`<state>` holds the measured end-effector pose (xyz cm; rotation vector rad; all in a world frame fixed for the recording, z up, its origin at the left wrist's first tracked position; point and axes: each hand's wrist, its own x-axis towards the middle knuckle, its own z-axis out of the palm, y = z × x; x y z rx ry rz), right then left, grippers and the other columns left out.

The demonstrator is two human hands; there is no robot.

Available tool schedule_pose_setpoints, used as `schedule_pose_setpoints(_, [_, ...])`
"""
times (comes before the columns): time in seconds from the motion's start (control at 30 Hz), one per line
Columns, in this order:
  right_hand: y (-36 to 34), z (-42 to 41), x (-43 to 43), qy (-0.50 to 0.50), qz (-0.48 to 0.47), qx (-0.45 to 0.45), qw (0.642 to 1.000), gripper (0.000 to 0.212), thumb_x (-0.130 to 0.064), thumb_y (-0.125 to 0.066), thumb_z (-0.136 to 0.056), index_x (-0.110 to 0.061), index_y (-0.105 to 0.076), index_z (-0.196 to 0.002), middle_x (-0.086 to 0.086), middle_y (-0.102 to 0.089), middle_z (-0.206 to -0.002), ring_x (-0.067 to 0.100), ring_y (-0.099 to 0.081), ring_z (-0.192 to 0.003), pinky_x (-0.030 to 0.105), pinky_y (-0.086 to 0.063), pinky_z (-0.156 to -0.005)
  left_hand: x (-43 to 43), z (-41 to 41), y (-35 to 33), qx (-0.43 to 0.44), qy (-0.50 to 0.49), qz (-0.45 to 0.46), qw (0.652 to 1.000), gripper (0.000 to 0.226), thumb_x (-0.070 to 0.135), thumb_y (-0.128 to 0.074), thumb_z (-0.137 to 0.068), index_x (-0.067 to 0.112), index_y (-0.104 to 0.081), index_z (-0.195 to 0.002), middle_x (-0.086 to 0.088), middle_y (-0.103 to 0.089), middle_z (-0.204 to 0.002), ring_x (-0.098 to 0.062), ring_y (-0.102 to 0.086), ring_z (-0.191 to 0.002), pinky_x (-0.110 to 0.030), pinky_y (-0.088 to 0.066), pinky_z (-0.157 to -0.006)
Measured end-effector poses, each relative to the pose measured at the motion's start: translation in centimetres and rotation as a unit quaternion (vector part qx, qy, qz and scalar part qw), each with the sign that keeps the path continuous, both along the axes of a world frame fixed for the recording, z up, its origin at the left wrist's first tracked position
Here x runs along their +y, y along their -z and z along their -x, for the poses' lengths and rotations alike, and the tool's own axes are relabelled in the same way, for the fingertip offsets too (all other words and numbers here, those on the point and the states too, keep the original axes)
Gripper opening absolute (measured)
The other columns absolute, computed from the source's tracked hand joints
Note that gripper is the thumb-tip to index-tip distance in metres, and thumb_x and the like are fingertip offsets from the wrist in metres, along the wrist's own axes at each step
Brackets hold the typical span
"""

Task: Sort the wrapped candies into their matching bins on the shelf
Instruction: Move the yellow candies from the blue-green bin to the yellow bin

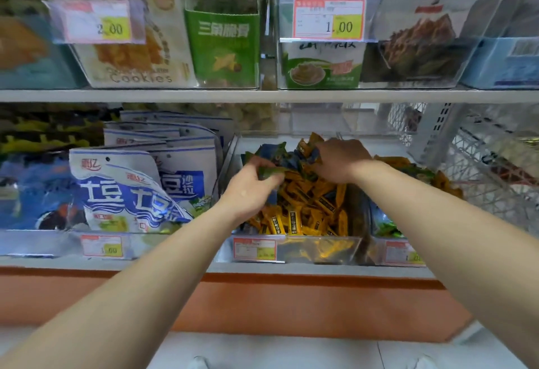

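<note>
Left of the work area, blue-and-white snack bags (131, 187) fill their own section and play no part. I find the task's candies in the clear bin (230, 158) at the middle of the lower shelf: yellow candies (306, 211) form the bulk of the heap towards the front, and blue candies (287, 158) lie mixed on top at the back. The left hand (248, 190) is over the bin's left side, thumb and fingers pinched narrow on a green candy (269, 172), lifted just clear of the heap. The right hand (345, 160) reaches to the back of the heap, fingers curled down round a clutch of wrappers (310, 145), yellow and blue. Further right, the neighbouring bin (402, 252) shows green candies (386, 228) at its front, which I judge to be the likely home for the pinched piece. In my assessment each candy is light and small, with a crinkly film wrapper that is slick and yields under pressure. A pinch across the body, or on the flat sealed end, should hold best. Loose neighbours will slide and may ride up with any piece drawn from the heap.
</note>
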<state>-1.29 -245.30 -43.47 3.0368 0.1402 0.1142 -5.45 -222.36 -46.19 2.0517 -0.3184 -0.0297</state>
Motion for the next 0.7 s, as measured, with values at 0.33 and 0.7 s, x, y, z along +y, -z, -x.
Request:
schedule_pose_setpoints(0.33, [-0.1, 0.8, -0.9, -0.03, -0.062, 0.067, 0.995, 0.04, -0.057, -0.061, -0.086, -0.045, -0.061, -0.124, -0.01, -0.06, -0.129, 0.022, -0.056, -0.116, 0.038, -0.037, -0.087, 0.4, -0.7, 1.3, -0.014, 0.014, -0.002, 1.0, 0.031, 0.023, -0.066, -0.093, 0.032, -0.052, -0.12, 0.003, -0.061, -0.107, -0.019, -0.064, -0.095, -0.037, -0.06, -0.073])
schedule_pose_setpoints(0.7, [-1.1, 3.7, -0.8, -0.117, -0.101, 0.045, 0.987, 0.071, -0.084, -0.043, -0.071, -0.042, -0.061, -0.125, -0.014, -0.049, -0.112, 0.013, -0.05, -0.109, 0.035, -0.039, -0.087, 0.0, -0.6, 0.9, 0.001, -0.01, 0.028, 1.0, 0.029, 0.02, -0.063, -0.094, 0.03, -0.053, -0.119, 0.0, -0.063, -0.11, -0.02, -0.065, -0.094, -0.043, -0.061, -0.078])
